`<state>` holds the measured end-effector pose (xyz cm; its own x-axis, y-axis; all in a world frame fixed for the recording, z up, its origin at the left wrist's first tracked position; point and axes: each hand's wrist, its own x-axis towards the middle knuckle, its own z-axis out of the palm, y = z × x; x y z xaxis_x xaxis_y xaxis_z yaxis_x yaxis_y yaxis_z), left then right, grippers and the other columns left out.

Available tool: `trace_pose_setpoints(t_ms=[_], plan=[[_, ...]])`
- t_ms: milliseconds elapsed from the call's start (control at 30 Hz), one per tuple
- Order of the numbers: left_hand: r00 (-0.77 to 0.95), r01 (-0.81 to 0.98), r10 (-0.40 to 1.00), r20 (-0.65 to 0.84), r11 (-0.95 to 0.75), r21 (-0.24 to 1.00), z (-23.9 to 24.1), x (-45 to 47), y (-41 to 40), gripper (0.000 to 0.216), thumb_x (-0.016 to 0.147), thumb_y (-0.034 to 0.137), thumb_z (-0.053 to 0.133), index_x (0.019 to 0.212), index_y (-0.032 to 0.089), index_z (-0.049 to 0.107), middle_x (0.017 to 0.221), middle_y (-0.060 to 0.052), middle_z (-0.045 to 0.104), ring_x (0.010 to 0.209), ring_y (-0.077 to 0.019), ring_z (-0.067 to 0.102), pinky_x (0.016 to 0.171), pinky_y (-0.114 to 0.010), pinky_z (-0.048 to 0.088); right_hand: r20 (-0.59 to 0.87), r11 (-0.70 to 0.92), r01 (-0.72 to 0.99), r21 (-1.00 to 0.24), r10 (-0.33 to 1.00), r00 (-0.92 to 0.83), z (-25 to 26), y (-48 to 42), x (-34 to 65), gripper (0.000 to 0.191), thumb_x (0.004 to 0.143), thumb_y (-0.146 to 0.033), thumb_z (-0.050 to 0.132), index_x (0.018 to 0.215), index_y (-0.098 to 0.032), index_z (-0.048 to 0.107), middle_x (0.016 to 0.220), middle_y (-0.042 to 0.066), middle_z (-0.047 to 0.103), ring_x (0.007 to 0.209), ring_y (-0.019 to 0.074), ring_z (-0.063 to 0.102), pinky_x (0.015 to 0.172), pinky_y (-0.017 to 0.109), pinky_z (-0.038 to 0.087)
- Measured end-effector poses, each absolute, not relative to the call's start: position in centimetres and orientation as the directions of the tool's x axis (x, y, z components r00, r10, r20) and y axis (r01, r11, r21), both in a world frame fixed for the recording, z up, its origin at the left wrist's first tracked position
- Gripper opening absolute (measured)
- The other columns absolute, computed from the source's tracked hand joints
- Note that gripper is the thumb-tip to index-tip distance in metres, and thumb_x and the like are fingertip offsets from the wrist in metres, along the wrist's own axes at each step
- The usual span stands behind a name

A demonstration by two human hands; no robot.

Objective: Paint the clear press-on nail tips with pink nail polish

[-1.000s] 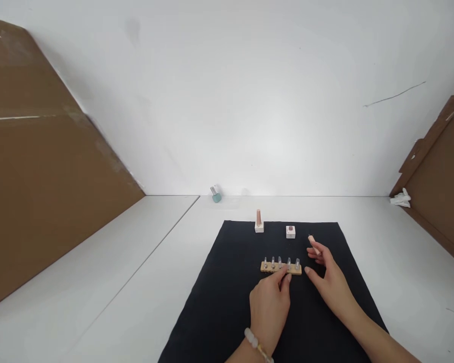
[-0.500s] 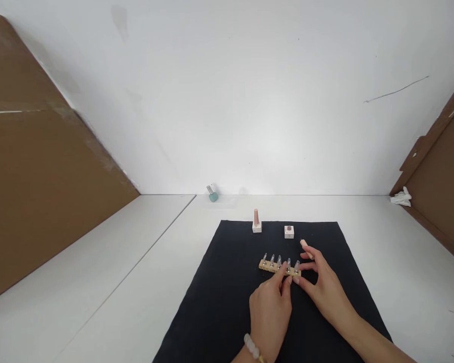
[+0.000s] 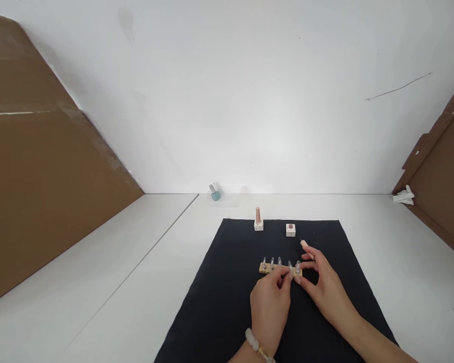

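Note:
A pale wooden strip (image 3: 264, 268) lies across the black cloth, bearing several clear nail tips (image 3: 272, 262) in a row. My left hand (image 3: 271, 301) is closed at the front of the strip, thumb and index finger pinching the second nail tip from the right (image 3: 290, 267). With thumb and a finger, my right hand (image 3: 324, 288) grips the strip's right end. Its upper fingers also hold a peach nail polish cap (image 3: 306, 246), angled up to the left; the brush tip is too small to make out clearly. Part of the strip's middle is hidden behind my left fingers.
Near the cloth's back edge stand an uncapped polish bottle (image 3: 290, 232) and a closed polish bottle with pink cap (image 3: 259, 220). A teal polish bottle (image 3: 215, 194) leans in a clear tray by the white wall. Crumpled white tissue (image 3: 404, 195) lies at right, beside brown cardboard (image 3: 439, 186).
My left finger and thumb have moved from the strip's front edge to close on a nail tip. The right hand keeps its hold; the view has shifted slightly.

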<state>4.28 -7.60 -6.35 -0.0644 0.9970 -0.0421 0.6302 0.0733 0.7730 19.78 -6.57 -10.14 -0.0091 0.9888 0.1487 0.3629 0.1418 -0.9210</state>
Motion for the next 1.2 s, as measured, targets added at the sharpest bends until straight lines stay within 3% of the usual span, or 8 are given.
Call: trace_pose_setpoints(t_ms=[200,400,600,700,833,933,1067,1200], plan=[[-0.072,0.555,0.997,-0.019,0.056,0.830,-6.9,4.1,-7.8,0.022,0.093,0.018,0.061,0.093,0.024,0.083,0.081,-0.003,0.084,0.077,-0.0232,0.078,0.065,-0.026,0.052,0.160,0.153,0.376,-0.914,0.987,-0.013,-10.5,-6.3,20.0,0.060,0.087,-0.030,0.064,0.145,-0.027,0.048,0.123,0.009,0.063,0.105,0.0249,0.074,0.101,0.048,0.056],[-0.071,0.436,0.997,-0.013,0.043,0.899,-7.0,2.0,-9.0,0.029,0.094,0.037,0.058,0.092,0.022,0.083,0.059,0.001,0.071,0.052,-0.0190,0.065,0.050,-0.025,0.050,0.173,0.174,0.407,-0.897,0.984,-0.040,-9.7,-6.3,19.8,0.052,0.088,-0.026,0.063,0.139,-0.028,0.055,0.137,0.010,0.063,0.112,0.0248,0.072,0.103,0.046,0.056],[-0.165,0.322,0.952,0.259,-0.196,0.926,-3.0,-2.2,-6.0,0.018,0.086,0.036,0.069,0.078,0.023,0.079,0.088,-0.003,0.074,0.072,-0.0187,0.067,0.064,-0.026,0.054,0.155,0.122,0.488,-0.864,0.988,0.028,-8.5,-7.4,20.7,0.060,0.089,-0.032,0.065,0.148,-0.030,0.051,0.145,0.009,0.063,0.127,0.0275,0.066,0.109,0.049,0.053],[-0.116,0.173,0.980,0.163,-0.142,0.975,-1.2,-3.1,-2.9,0.016,0.084,0.036,0.069,0.081,0.023,0.078,0.085,-0.003,0.076,0.080,-0.0209,0.069,0.074,-0.029,0.056,0.185,0.064,0.529,-0.846,0.966,0.179,-6.7,-7.2,21.8,0.051,0.097,-0.044,0.057,0.145,-0.028,0.053,0.121,0.009,0.074,0.112,0.0269,0.073,0.099,0.047,0.058],[-0.024,0.055,0.997,0.070,-0.069,0.996,-1.6,-2.8,-0.2,0.021,0.082,0.038,0.069,0.084,0.019,0.078,0.075,-0.004,0.077,0.075,-0.0230,0.074,0.067,-0.032,0.060,0.287,0.146,0.524,-0.839,0.937,0.198,-2.3,-3.7,22.0,0.039,0.102,-0.054,0.050,0.116,-0.023,0.069,0.082,0.005,0.074,0.066,0.0193,0.067,0.069,0.033,0.060],[-0.004,0.018,0.999,0.034,-0.034,0.999,-2.8,-2.5,0.2,0.024,0.079,0.039,0.070,0.083,0.017,0.078,0.073,-0.005,0.077,0.069,-0.0231,0.074,0.063,-0.033,0.061,0.325,0.222,0.503,-0.835,0.938,0.125,-0.2,0.3,20.5,0.038,0.103,-0.055,0.049,0.105,-0.021,0.066,0.087,0.007,0.077,0.063,0.0176,0.062,0.062,0.030,0.056],[-0.023,0.074,0.999,0.035,-0.033,0.997,-3.8,-3.2,-0.1,0.021,0.077,0.039,0.071,0.074,0.019,0.077,0.065,-0.002,0.072,0.065,-0.0224,0.069,0.065,-0.034,0.058,0.348,0.216,0.551,-0.806,0.926,0.145,-1.3,3.1,18.2,0.040,0.104,-0.056,0.046,0.089,-0.022,0.062,0.086,0.006,0.077,0.069,0.0192,0.062,0.067,0.030,0.054],[-0.039,0.143,0.998,0.046,-0.040,0.989,-3.9,-4.4,0.1,0.022,0.080,0.040,0.070,0.072,0.021,0.076,0.067,-0.002,0.073,0.066,-0.0230,0.068,0.064,-0.032,0.055,0.370,0.183,0.600,-0.779,0.907,0.204,-3.8,2.4,17.3,0.037,0.105,-0.054,0.044,0.093,-0.024,0.061,0.090,0.006,0.078,0.073,0.0214,0.065,0.067,0.032,0.054]])
